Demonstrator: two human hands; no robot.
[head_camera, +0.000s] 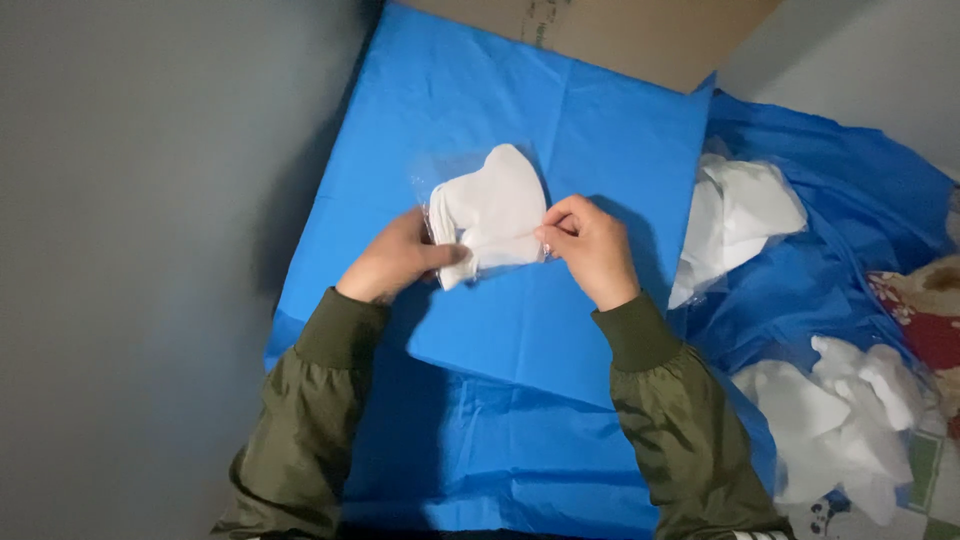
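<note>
Obscured: the clear plastic bag (478, 215) is faint against the blue sheet (560, 330), and its edges are hard to trace. How many white cloth pieces make up the stack (495, 215) inside cannot be counted. The cardboard box (620, 35) at the top is cut off by the frame. What lies under the sheet cannot be seen.

Left hand (392, 262): fingers closed on the stack's left edge, thumb laid across its lower front, the other fingers hidden behind it.

Right hand (592, 248): fingers curled shut, thumb and forefinger pinching the right edge of the bag.

Position: the bagged stack is held between both hands over the middle of the blue sheet.

To the right, a second bagged bundle of white pieces (735, 215) lies on crumpled blue sheeting; a loose white heap (845, 425) lies nearer, partly wrapped in plastic.
</note>
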